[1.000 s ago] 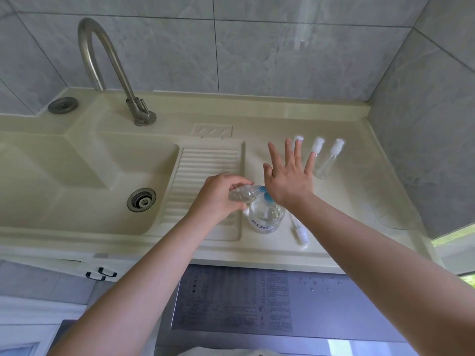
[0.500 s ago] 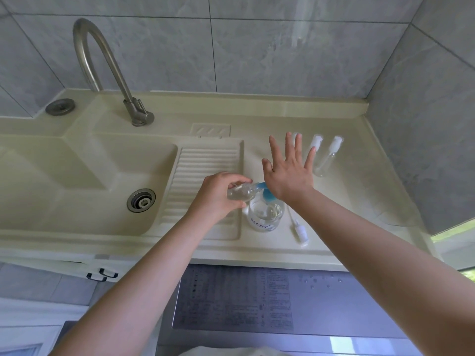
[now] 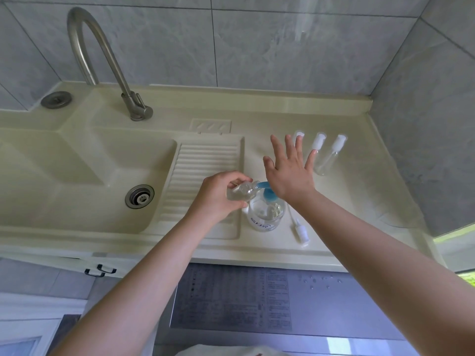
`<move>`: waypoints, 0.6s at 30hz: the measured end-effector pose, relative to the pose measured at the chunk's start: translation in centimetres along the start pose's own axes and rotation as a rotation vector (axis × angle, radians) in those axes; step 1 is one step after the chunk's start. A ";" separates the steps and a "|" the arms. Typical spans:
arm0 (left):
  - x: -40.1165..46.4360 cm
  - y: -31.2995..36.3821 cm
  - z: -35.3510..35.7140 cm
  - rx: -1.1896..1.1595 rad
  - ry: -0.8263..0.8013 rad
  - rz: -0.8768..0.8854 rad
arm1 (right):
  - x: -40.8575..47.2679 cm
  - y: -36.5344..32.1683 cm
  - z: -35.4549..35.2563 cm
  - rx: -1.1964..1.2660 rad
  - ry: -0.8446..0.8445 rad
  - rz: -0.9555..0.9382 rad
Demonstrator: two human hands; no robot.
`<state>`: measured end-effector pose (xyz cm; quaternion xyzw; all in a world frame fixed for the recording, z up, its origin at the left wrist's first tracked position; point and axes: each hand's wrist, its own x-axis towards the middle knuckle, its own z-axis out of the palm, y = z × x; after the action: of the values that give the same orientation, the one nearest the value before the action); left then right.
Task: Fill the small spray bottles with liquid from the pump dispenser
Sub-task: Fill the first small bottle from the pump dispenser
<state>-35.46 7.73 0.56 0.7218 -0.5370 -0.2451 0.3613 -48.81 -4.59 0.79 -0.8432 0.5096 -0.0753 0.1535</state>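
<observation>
Filling step: open bottle held tilted at the pump spout.

The left hand (image 3: 218, 196) wraps its fingers around a small clear spray bottle (image 3: 240, 192), mouth against the blue spout; the right hand (image 3: 290, 173), fingers spread wide, presses its palm on the pump dispenser (image 3: 267, 213). Risk: a narrow neck slipping off the spout spills liquid onto the smooth cream counter (image 3: 347, 201). Capped cylindrical bottles (image 3: 327, 156) lie far right; a loose white sprayer top (image 3: 300, 231) lies near.

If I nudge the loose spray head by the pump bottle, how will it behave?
The spray head looks small and plastic, so probably very light. Lying on its side on the smooth counter, it may roll or skid. Its thin dip tube probably bends easily.
</observation>
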 end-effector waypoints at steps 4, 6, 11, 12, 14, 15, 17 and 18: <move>-0.3 -0.3 0.0 -0.044 0.005 -0.026 | -0.2 0.2 -0.3 0.197 0.027 0.014; -0.6 -0.4 -0.2 -0.071 0.009 -0.039 | -0.4 0.3 -0.5 0.316 0.042 0.004; -1.4 -0.9 -0.3 -0.210 0.015 -0.129 | -1.5 1.0 -1.3 0.642 0.150 -0.031; -1.6 -1.0 -0.3 -0.242 0.023 -0.143 | -1.9 1.4 -1.5 0.683 0.196 -0.040; -2.0 -1.0 -0.2 -0.325 0.048 -0.175 | -2.9 2.6 -1.5 0.687 0.272 -0.029; -2.2 -0.9 -0.1 -0.379 0.059 -0.195 | -3.2 3.4 -1.2 0.662 0.298 -0.018; -2.5 -0.8 0.0 -0.459 0.072 -0.220 | -3.9 5.1 -0.4 0.606 0.312 0.011; -2.7 -0.7 0.2 -0.478 0.078 -0.223 | -4.4 5.9 0.1 0.586 0.305 0.026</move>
<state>-36.03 10.38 -0.22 0.6798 -0.3666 -0.3751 0.5126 -55.79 -3.23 -1.15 -0.7358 0.4940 -0.3423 0.3121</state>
